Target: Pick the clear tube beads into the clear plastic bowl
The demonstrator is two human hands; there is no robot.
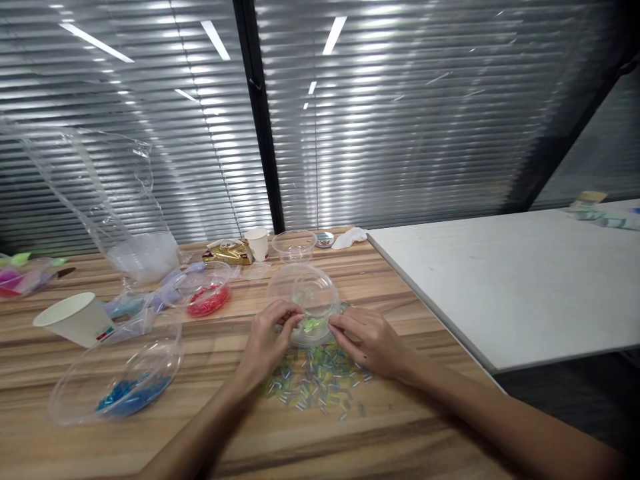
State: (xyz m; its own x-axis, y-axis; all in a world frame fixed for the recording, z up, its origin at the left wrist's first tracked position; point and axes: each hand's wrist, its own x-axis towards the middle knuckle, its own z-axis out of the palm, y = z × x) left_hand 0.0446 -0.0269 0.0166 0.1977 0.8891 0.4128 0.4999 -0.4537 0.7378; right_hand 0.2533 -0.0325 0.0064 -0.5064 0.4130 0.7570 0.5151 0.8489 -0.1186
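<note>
A round clear plastic bowl (280, 283) stands in the middle of the table with light-green pieces (314, 324) low inside it. My left hand (267, 337) is closed in a pinch, thumb against index finger, in front of the bowl's left side. Opposite it, my right hand (373, 340) has its thumb and fingertips together by the bowl's right side. Whatever each pinch holds is too small or blurred to make out. Many short, shiny green and yellow tube-like pieces (325, 377) lie loose on the wood below and between my hands.
At left are a clear bowl of blue pieces (135, 397), one of red pieces (209, 300) and a paper cup (75, 319). Behind stand a clear plastic bag (145, 257), gold packet (229, 252), second cup (257, 244) and clear bowl (294, 247). A white table (500, 287) adjoins at right.
</note>
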